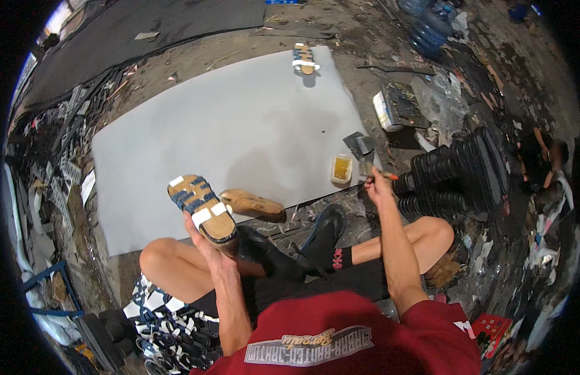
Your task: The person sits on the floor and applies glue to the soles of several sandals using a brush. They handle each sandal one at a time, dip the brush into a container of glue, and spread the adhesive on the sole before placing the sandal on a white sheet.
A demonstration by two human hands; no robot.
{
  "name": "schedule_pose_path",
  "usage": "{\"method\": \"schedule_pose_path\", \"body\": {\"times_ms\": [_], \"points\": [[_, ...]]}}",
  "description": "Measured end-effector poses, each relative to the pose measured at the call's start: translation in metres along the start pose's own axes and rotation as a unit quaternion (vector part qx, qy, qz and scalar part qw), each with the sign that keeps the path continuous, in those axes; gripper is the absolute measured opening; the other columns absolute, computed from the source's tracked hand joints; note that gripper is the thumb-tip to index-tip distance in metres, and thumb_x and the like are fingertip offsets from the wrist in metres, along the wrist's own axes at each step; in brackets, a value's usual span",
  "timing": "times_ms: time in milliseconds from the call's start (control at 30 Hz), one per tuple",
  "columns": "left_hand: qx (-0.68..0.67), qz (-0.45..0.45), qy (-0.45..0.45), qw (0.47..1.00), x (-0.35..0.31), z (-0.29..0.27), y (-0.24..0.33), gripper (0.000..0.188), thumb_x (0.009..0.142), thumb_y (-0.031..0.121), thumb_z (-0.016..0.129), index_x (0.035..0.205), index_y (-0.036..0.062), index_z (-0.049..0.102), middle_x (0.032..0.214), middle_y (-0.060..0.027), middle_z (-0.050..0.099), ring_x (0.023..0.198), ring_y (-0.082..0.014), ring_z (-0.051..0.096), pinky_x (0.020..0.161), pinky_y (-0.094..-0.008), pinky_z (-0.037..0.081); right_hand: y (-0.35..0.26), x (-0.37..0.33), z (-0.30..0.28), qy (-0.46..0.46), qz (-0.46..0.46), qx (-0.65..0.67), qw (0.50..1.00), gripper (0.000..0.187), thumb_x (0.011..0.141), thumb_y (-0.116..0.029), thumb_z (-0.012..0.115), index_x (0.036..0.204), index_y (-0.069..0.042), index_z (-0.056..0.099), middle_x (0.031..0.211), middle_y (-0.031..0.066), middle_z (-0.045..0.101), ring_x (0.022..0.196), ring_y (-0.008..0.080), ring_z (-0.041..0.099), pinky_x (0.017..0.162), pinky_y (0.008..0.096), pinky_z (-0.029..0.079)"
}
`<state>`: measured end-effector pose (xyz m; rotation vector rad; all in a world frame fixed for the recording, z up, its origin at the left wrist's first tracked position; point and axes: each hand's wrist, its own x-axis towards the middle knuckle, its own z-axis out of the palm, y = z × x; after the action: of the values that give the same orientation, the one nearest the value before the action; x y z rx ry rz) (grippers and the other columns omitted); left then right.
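In my left hand (210, 250) is a sandal (199, 203) with a tan footbed, dark blue straps and white patches, tilted up above the sheet's near edge. My fingers wrap round its side and underside, partly hidden. Beside it a brown wooden shoe last (252, 204) lies on the pale grey sheet (171, 144). My right hand (378, 184) is closed on a thin brush-like tool (392, 177) with an orange handle end. The tool's other end is hard to make out. Just left of that hand stands a small clear tub (341, 169) of amber liquid, near dark grey scraps (360, 145).
Another strapped sandal (304, 59) rests at the sheet's far edge. Black soles (455, 175) are stacked to the right, below a plastic bag (441, 103) and a dark box (399, 107). Strapped uppers (174, 331) are heaped at lower left. Large blue bottles (430, 31) stand far right.
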<state>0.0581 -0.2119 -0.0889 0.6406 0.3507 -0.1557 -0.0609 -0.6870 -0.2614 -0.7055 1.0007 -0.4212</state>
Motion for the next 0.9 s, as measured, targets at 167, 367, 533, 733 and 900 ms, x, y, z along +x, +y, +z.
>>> {"method": "schedule_pose_path", "body": {"times_ms": [167,367,533,733,900], "points": [[0.013,-0.058,0.053,0.997,-0.016,0.023,-0.019,0.053,0.105,0.052,0.056,0.133,0.0077,0.061,0.116,-0.0112,0.072,0.104,-0.0253,0.071,0.091,-0.0412,0.06,0.036,0.017,0.012,0.035,-0.005,-0.06,0.998,0.031,0.095,-0.03,0.082,0.108,-0.008,0.064,0.093,0.0052,0.065,0.069,0.0166,0.062,0.051,0.0267,0.045],[0.015,-0.074,0.012,0.997,-0.017,0.029,-0.029,0.057,0.1,0.05,0.066,0.137,0.0065,0.059,0.124,-0.0109,0.071,0.111,-0.0255,0.07,0.099,-0.0428,0.058,0.057,0.024,0.016,0.191,-0.103,-0.493,0.842,0.058,0.092,-0.048,0.079,0.118,0.001,0.06,0.11,0.019,0.067,0.096,0.0319,0.068,0.075,0.0463,0.051],[-0.018,-0.098,0.009,0.995,-0.008,0.029,-0.038,0.06,0.098,0.048,0.072,0.138,0.006,0.057,0.127,-0.0107,0.069,0.116,-0.0267,0.067,0.103,-0.0458,0.056,0.046,0.007,0.026,0.175,-0.263,-0.604,0.732,0.054,0.09,-0.039,0.08,0.118,0.003,0.059,0.116,0.0271,0.067,0.112,0.0436,0.065,0.093,0.0531,0.05],[-0.033,-0.098,-0.007,0.995,0.004,0.053,-0.045,0.059,0.099,0.04,0.073,0.141,0.0042,0.055,0.135,-0.0123,0.065,0.126,-0.0288,0.061,0.113,-0.0483,0.048,0.02,-0.007,0.039,0.143,-0.31,-0.627,0.7,0.036,0.095,-0.035,0.072,0.107,-0.001,0.068,0.098,0.0247,0.073,0.096,0.044,0.07,0.083,0.0532,0.053],[0.021,-0.036,-0.008,0.999,0.023,0.043,-0.056,0.044,0.102,0.032,0.07,0.134,0.0045,0.055,0.132,-0.0102,0.064,0.125,-0.0257,0.061,0.116,-0.0458,0.044,-0.008,-0.155,0.135,-0.315,-0.212,-0.542,0.75,0.071,0.084,-0.046,0.086,0.136,-0.003,0.063,0.112,0.0178,0.073,0.109,0.0265,0.07,0.092,0.0409,0.055]]}}
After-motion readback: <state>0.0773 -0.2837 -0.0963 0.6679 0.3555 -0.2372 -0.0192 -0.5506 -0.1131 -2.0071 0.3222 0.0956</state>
